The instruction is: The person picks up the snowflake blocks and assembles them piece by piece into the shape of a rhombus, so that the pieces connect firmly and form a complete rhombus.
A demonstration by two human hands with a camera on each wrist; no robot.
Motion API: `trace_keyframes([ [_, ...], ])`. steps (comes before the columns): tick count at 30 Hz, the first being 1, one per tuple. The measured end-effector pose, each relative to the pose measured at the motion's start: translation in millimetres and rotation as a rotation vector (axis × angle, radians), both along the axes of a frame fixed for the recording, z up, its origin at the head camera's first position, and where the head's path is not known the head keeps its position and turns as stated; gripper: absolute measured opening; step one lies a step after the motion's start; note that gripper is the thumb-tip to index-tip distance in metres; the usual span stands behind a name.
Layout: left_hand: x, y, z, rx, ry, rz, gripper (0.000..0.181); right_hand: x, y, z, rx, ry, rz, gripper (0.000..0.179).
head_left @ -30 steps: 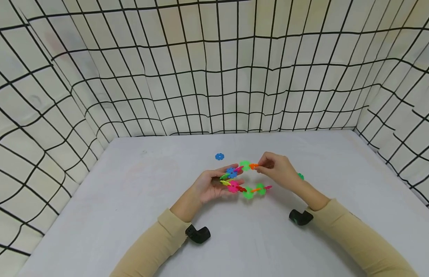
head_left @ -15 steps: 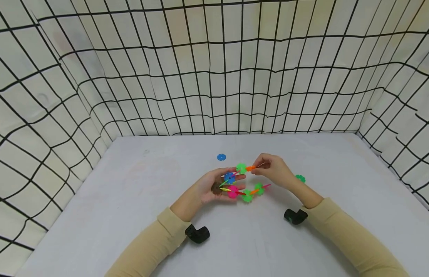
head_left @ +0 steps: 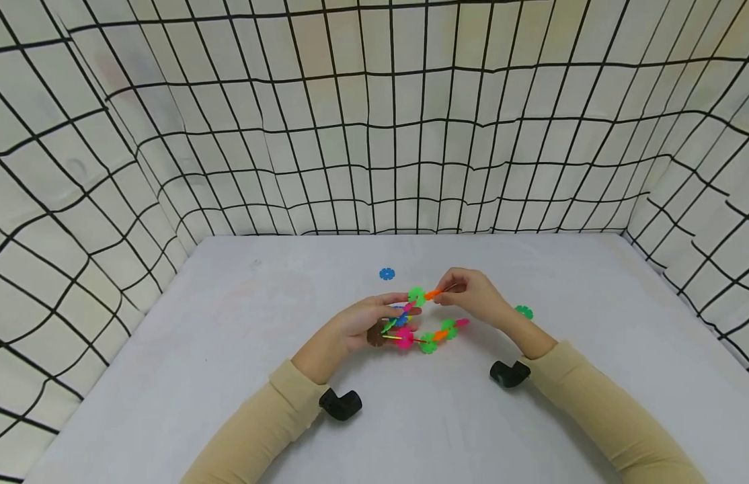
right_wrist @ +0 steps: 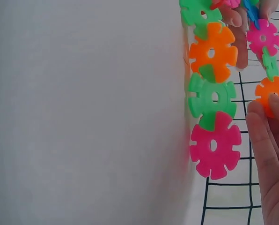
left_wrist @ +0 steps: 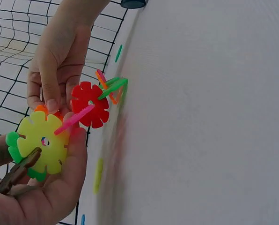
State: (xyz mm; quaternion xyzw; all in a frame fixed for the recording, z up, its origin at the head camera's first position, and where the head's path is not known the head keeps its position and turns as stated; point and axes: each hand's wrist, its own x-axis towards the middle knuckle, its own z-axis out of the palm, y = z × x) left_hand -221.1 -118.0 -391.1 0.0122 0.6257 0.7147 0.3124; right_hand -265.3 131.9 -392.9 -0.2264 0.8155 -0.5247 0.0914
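A chain of flat, notched plastic snowflake discs (head_left: pixel 405 338) bends in a U between the hands, in pink, green, orange, blue and other colours. My left hand (head_left: pixel 350 327) holds its closed end, the thumb over the blue disc. In the left wrist view a yellow disc (left_wrist: pixel 43 143) and a brown disc (left_wrist: pixel 18 171) lie in that hand's grasp. My right hand (head_left: pixel 474 296) pinches the orange disc (right_wrist: pixel 270 93) at the upper end, joined to a green one. The other end hangs free, finishing in a pink disc (right_wrist: pixel 216 146).
On the white table (head_left: pixel 229 349) a loose blue disc (head_left: pixel 387 273) lies beyond the hands. A loose green disc (head_left: pixel 524 312) is beside the right wrist. Black netting (head_left: pixel 374 148) over white cloth walls the back and sides.
The right hand has moved slightly left, bringing the orange end closer to the left hand. The left thumb has come down over the blue disc, and the brown disc has come into view.
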Motion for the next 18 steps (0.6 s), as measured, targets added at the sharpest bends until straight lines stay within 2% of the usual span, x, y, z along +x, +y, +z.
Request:
trace_keyframes([
  [4, -1.3, -2.0, 1.8, -0.099, 0.057, -0.035, 0.042, 0.7, -3.2, 0.0, 0.009, 0.009, 0.004, 0.007],
  [6, -2.0, -0.8, 1.7, -0.110, 0.076, -0.051, 0.040, 1.9, -4.2, 0.5, 0.014, 0.016, 0.011, 0.006],
  [10, -2.9, 3.2, -0.7, -0.090, 0.088, -0.053, 0.032, 3.0, -5.5, 1.3, 0.009, 0.021, 0.033, 0.005],
  [18, 1.9, 13.0, -7.0, 0.024, 0.011, 0.035, 0.019, 4.5, -4.6, 1.3, 0.001, 0.034, 0.049, 0.004],
])
